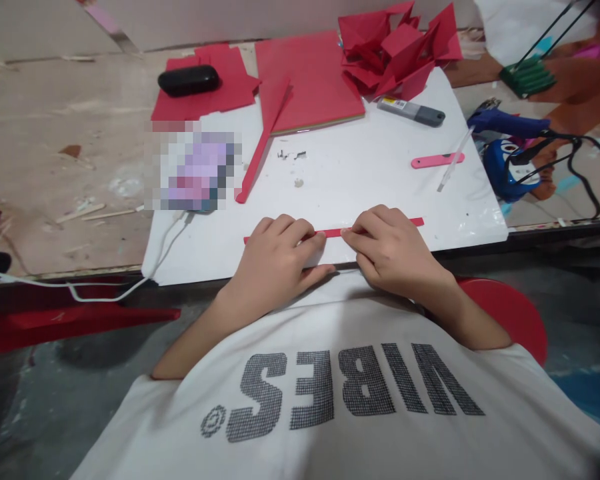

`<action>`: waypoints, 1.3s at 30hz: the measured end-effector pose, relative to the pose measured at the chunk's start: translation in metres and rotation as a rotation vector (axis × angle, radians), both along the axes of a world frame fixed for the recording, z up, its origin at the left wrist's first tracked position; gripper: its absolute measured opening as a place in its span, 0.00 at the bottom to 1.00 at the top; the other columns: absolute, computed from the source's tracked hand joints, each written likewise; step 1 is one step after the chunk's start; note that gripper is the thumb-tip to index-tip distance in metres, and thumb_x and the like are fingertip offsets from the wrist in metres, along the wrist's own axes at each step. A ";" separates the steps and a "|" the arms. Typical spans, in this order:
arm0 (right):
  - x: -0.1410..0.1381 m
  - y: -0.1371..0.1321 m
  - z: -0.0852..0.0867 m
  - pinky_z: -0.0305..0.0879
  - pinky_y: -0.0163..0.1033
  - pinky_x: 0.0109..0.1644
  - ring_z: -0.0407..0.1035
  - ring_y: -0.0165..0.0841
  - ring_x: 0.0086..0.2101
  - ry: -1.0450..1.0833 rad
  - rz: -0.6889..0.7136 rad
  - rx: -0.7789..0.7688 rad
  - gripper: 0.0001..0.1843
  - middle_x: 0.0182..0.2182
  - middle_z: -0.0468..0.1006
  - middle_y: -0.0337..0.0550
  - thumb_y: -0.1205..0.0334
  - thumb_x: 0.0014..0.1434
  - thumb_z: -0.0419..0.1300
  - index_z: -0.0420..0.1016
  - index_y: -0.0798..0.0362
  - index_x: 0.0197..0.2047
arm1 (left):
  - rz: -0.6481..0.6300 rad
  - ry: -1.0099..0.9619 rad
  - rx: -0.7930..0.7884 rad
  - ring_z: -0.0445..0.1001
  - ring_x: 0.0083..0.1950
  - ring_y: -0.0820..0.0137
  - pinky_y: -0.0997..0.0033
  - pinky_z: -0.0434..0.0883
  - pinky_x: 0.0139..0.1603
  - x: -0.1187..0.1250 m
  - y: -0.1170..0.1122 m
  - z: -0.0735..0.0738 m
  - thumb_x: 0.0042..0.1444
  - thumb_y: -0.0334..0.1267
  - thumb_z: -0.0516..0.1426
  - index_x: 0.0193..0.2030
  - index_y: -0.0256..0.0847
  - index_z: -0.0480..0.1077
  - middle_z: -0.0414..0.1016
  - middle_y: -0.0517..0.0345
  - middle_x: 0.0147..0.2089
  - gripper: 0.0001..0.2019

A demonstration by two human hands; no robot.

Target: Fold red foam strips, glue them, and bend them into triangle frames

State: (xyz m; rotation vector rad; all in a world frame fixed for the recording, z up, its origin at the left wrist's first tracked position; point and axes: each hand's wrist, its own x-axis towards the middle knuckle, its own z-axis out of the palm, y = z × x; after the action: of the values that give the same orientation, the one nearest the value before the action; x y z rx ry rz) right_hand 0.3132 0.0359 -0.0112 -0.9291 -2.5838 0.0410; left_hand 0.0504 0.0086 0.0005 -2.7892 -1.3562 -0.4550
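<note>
A thin red paper strip [333, 232] lies flat near the front edge of a white board [360, 180]. My left hand [277, 260] presses its curled fingers on the strip's left part. My right hand [393, 250] pinches the strip just right of its middle, fingers closed on it. The strip's ends stick out beyond both hands.
Behind lie a folded red paper wedge [265, 137], a red sheet pad [307, 80], crumpled red scraps [397, 50], a grey utility knife [411, 111], a pink cutter [437, 161], a black case [189, 80]. A blue glue gun [507, 123] with cable sits right. A white cable [130, 283] trails left.
</note>
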 end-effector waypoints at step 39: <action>0.020 0.125 0.080 0.59 0.44 0.43 0.75 0.35 0.37 -0.275 0.050 -0.144 0.08 0.37 0.84 0.41 0.71 0.69 0.66 0.86 0.53 0.37 | 0.071 -0.236 -0.598 0.78 0.31 0.64 0.64 0.72 0.34 -0.032 0.064 0.046 0.71 0.48 0.59 0.39 0.46 0.84 0.84 0.57 0.32 0.15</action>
State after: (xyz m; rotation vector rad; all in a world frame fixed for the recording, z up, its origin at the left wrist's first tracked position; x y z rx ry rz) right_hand 0.3335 0.1607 0.0686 -0.9805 -2.8905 0.1222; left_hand 0.0186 0.0726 0.0463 -3.2055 -1.9090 -0.4489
